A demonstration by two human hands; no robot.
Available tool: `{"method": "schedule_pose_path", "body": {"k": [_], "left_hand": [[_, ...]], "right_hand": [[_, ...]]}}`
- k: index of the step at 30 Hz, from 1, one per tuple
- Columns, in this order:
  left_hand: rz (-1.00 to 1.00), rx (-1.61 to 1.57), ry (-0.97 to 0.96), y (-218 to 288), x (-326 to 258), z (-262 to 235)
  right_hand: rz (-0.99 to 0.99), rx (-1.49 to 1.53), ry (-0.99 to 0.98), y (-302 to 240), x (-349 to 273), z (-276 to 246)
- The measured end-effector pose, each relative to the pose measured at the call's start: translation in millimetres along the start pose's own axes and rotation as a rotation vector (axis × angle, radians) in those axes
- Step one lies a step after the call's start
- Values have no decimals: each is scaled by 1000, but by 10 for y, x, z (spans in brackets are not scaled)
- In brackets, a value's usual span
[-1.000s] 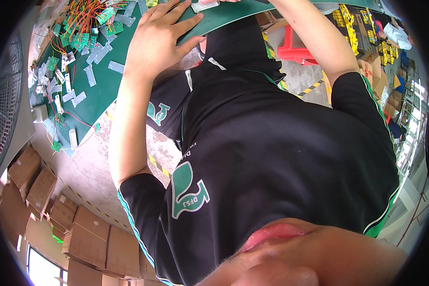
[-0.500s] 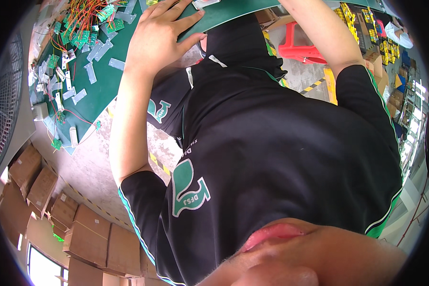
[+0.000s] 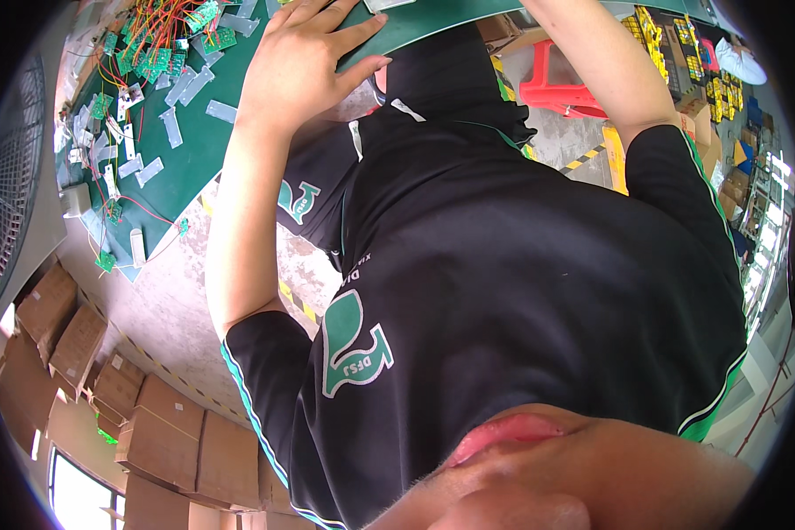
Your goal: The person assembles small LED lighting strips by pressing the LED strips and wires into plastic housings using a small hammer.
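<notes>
My left hand (image 3: 302, 71) rests at the edge of the green table (image 3: 238, 110), fingers stretched out and thumb held apart. Nothing shows between thumb and forefinger, though the tips of some fingers are cut off by the upper rim. Close to the forefinger lies a pale, flat piece (image 3: 389, 3), mostly out of frame, so its kind is unclear. Of my right arm only the forearm shows; the hand is beyond the upper rim. Left of my left hand are green circuit boards (image 3: 155, 60) with red and yellow wires, and several translucent plastic strips (image 3: 198, 87).
A red plastic stool (image 3: 558, 84) stands on the floor beyond my lap. Cardboard boxes (image 3: 163, 433) are stacked at the lower left, near a dark fan grille (image 3: 9, 190). Yellow and black racks (image 3: 720, 93) stand at the far right.
The pale piece by my left forefinger sits slightly farther right and higher, with less of it showing. My left hand has barely shifted within the view and stays spread.
</notes>
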State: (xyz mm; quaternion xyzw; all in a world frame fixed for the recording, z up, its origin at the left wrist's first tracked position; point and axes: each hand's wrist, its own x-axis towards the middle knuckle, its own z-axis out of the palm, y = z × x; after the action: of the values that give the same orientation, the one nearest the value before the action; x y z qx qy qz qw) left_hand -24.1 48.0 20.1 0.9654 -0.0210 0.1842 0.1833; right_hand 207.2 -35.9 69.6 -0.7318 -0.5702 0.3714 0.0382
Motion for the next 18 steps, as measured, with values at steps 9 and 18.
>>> {"method": "schedule_pose_path", "body": {"k": [9,18], "left_hand": [[4,-13,-3,-2,4,-18],[15,-8,-13,1,4,-26]], "right_hand": [[158,-72,10,-91,1,48],[122,-98,39,-43,1,104]]}}
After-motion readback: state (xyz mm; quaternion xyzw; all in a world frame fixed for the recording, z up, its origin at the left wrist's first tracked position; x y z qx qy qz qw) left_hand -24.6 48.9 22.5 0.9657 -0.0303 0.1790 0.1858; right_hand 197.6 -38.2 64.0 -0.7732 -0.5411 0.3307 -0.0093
